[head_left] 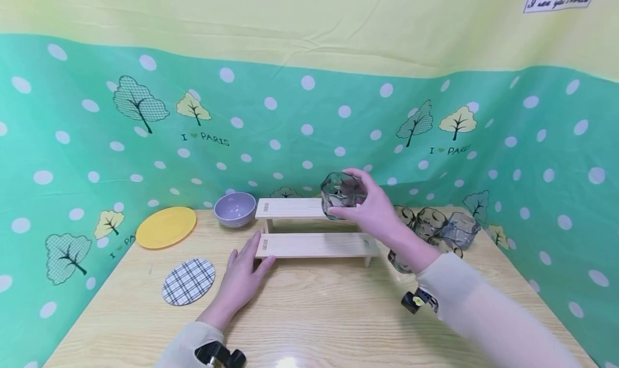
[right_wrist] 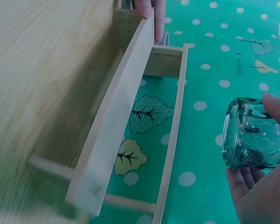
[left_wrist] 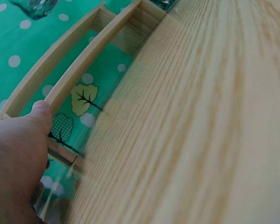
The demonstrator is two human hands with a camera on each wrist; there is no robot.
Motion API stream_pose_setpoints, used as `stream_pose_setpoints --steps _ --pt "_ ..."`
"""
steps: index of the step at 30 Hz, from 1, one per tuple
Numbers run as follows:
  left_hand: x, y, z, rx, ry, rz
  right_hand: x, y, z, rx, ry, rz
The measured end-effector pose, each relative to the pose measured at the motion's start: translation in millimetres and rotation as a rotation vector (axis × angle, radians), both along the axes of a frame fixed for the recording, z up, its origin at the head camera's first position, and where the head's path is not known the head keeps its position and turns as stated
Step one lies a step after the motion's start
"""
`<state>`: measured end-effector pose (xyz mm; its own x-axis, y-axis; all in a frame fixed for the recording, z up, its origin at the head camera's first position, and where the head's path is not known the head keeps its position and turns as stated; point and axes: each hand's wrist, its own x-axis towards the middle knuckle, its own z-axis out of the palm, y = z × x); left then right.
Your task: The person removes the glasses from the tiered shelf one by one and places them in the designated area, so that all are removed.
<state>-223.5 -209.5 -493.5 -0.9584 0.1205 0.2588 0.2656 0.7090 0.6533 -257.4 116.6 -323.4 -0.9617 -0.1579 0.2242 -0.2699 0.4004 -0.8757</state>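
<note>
My right hand (head_left: 379,212) holds a clear, wavy glass cup (head_left: 333,196) just over the right part of the upper board of a two-step wooden rack (head_left: 309,245). The right wrist view shows the glass (right_wrist: 252,133) between thumb and fingers, tilted on its side, apart from the boards. At the rack's left end, my left hand (head_left: 242,279) grips the lower board, its thumb against the front edge. That hand (left_wrist: 16,154) partly hides the board's end in the left wrist view.
Several similar glasses (head_left: 430,223) stand together right of the rack, partly behind my right forearm. On the left are a purple bowl (head_left: 235,209), a yellow plate (head_left: 166,227) and a round checked mat (head_left: 188,282). A polka-dot curtain (head_left: 309,126) hangs behind the wooden table (head_left: 309,314).
</note>
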Motion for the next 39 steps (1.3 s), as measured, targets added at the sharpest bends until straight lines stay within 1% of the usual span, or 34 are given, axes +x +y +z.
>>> stream_pose_setpoints --steps 5,12,16,22,27,35,39 --pt "-0.4 0.2 -0.5 -0.001 -0.001 -0.002 8.0 18 0.6 0.002 -0.002 -0.025" --pt "0.2 -0.3 -0.8 -0.003 -0.008 0.003 15.2 42 1.5 0.009 0.026 -0.028" --pt "0.6 -0.2 -0.5 -0.004 -0.004 0.003 19.8 57 1.5 0.032 0.028 -0.051" --pt "-0.6 -0.5 -1.5 -0.006 -0.002 0.003 28.3 78 4.5 0.041 0.031 -0.081" --pt "-1.4 -0.6 -2.2 -0.008 0.0 0.002 34.0 95 5.2 0.054 0.034 -0.117" --pt "-1.2 0.4 -0.6 -0.007 -0.003 0.001 41.1 125 7.8 0.119 0.002 -0.199" --pt "-0.6 0.4 0.4 -0.007 -0.006 0.003 43.2 140 6.3 0.146 -0.006 -0.239"
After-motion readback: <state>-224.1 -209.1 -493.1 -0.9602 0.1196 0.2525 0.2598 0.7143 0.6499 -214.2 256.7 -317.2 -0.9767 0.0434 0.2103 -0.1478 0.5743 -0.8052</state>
